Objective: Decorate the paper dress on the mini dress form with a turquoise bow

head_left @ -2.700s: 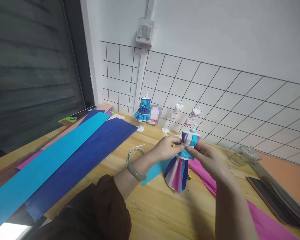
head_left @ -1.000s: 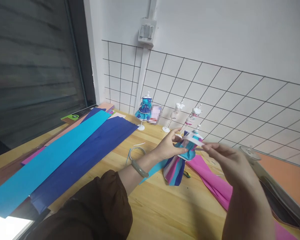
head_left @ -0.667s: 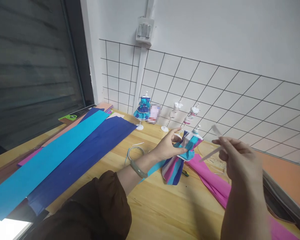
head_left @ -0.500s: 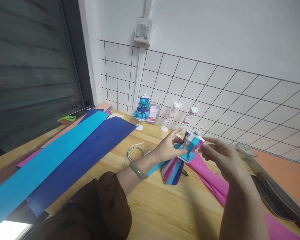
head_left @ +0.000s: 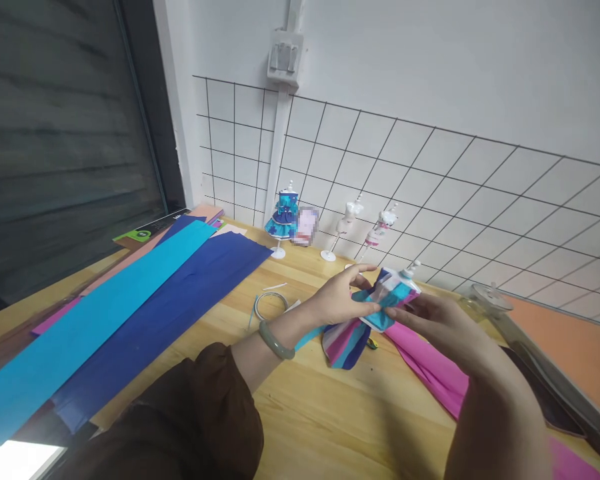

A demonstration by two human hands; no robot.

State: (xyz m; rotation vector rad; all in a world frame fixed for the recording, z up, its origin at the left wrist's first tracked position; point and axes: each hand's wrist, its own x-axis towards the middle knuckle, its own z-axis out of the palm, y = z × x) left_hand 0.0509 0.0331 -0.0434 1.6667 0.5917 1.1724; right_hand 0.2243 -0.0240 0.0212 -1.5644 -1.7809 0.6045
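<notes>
A miniature dress form leans to the right above the table, dressed in a small paper dress with stripes of pink, light blue and dark blue. My left hand wraps round the dress at its waist from the left, thumb in front. On the other side, my right hand grips the turquoise and white bodice, its thumb pressed on the lower front. Its other fingers are partly hidden behind the form. The form's stand is hidden.
Blue paper sheets lie at the left, and pink paper at the right. A tape ring rests near the middle. Behind stand a dressed form and two bare or partly covered forms, before a wire grid.
The dress form's top has tipped to the right and slightly down. My right hand has shifted, its thumb moving left onto the bodice's lower front. My left hand keeps its hold.
</notes>
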